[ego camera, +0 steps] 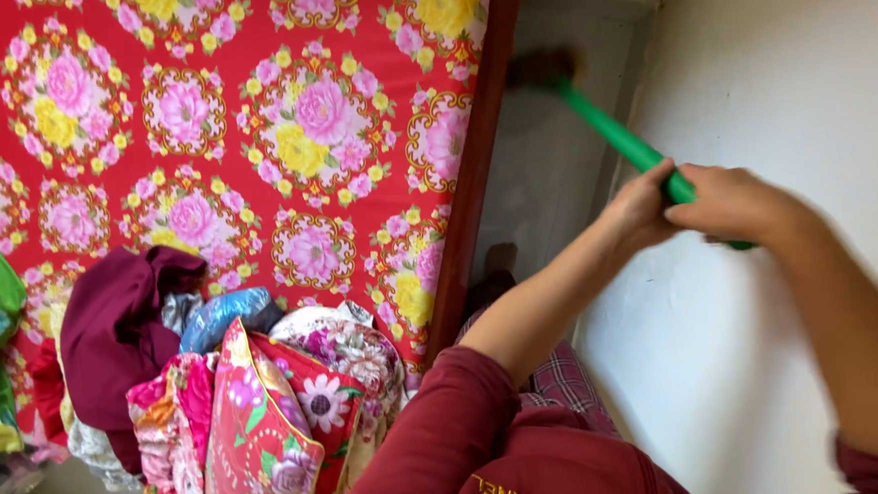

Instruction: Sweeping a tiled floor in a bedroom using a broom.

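Green plastic is what I pick out first from the head camera: a long, straight green broom handle (618, 137) runs diagonally from the upper middle down to the right. Both hands are closed around it. The left hand (640, 209) wraps the shaft from the near side, fingers curled tight. The right hand (733, 204) grips just beside it, lower on the handle, with a short green stub poking out past its knuckles. The two hands touch or nearly touch; I cannot tell which.

At the far end of the handle I see the dark brown brush head (542, 69), blurred, sitting down in the narrow grey floor gap (545, 171) between the bed and the wall. The white painted wall (781, 79) fills the right side, close behind the hands.

To the left I see the red mattress cover printed with pink and yellow flowers (222, 118), edged by a dark red-brown wooden bed rail (475, 165) that borders the gap. On the near end of the bed lies a heap of folded floral cloths and bedding (258, 417), with a maroon garment (113, 334) draped over its left part.

Dark red sleeves (439, 437) cover both upper arms, forearms bare. Plaid checked trousers (561, 381) show below the left arm.
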